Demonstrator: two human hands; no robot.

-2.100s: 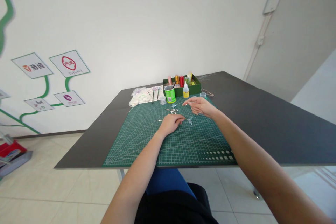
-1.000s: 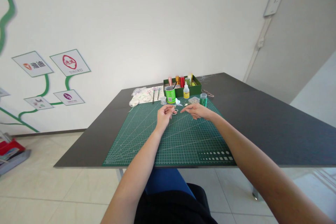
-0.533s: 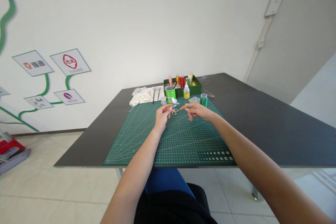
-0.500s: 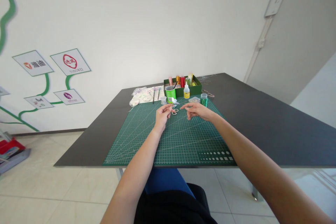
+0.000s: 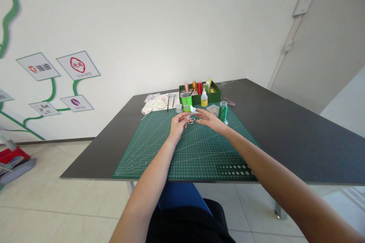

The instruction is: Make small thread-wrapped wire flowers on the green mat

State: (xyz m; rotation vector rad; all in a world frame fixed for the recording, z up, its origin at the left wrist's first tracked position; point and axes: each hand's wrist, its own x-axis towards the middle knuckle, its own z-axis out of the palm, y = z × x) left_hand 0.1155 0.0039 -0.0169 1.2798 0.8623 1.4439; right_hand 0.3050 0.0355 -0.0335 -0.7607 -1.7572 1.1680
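Note:
My left hand (image 5: 179, 125) is closed, fingertips pinched around the base of a small white and pale-blue petal-like piece (image 5: 194, 110). The piece stands up above the fingers; its stem is too small to make out. My right hand (image 5: 209, 119) reaches in from the right with its fingers stretched apart beside that piece. I cannot tell whether a fine thread runs between the fingers. Under the hands, the white-ringed handles of scissors (image 5: 191, 120) show, their blades hidden. To the right of my right hand stands a green thread spool (image 5: 222, 111).
A green cutting mat (image 5: 148, 148) covers the middle of the dark table (image 5: 94, 159). Behind the hands are a green can (image 5: 187, 102), a glue bottle (image 5: 204, 99), and a green box (image 5: 196, 100) of thread spools. White material (image 5: 156, 104) and thin dark sticks (image 5: 168, 103) lie back left.
My right hand has moved left, close to my left hand and the petal-like piece. The green spool appears slightly nearer. My left hand keeps its pinch.

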